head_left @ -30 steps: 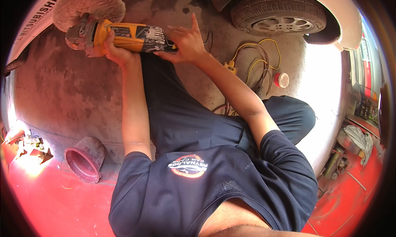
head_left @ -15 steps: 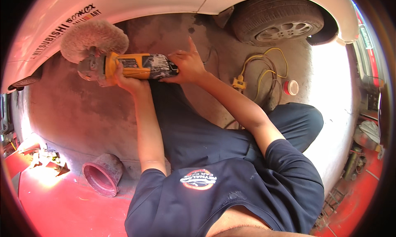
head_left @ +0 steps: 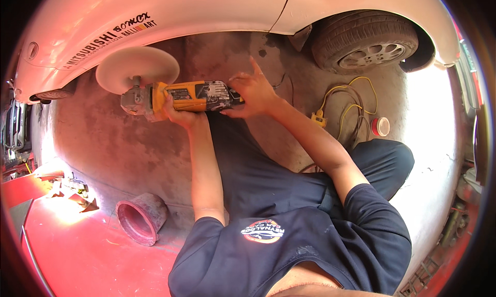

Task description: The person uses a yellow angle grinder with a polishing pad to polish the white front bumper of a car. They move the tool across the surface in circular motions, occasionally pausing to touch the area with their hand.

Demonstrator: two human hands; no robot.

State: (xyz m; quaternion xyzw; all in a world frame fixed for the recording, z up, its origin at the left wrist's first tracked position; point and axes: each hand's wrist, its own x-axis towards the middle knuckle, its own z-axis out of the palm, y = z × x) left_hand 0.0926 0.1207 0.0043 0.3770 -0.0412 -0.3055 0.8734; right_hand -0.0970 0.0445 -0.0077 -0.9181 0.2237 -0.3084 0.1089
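Note:
A yellow and black electric polisher (head_left: 188, 94) lies level across my front, beside the low side of a white car (head_left: 217, 15). My left hand (head_left: 182, 114) is closed around its body just behind the grey gear head. At the rear end, my right hand (head_left: 257, 94) grips the tool between thumb and fingers, with the index finger stretched upward. The round wool pad (head_left: 135, 69) faces the car's lower panel; its surface is smeared by spinning. Whether the pad touches the paint I cannot tell.
At upper right stands the car's wheel (head_left: 364, 46). Yellow and brown cords (head_left: 356, 103) lie coiled on the concrete floor beside a red-rimmed round container (head_left: 380, 126). To the lower left, a dull red bucket (head_left: 140, 219) rests on its side near a bright work lamp (head_left: 70, 188).
The pad, fluffy and distinct before, is now flattened into a spinning blur. The whole scene has shifted right and slightly down in view. Both hands keep their hold on the polisher.

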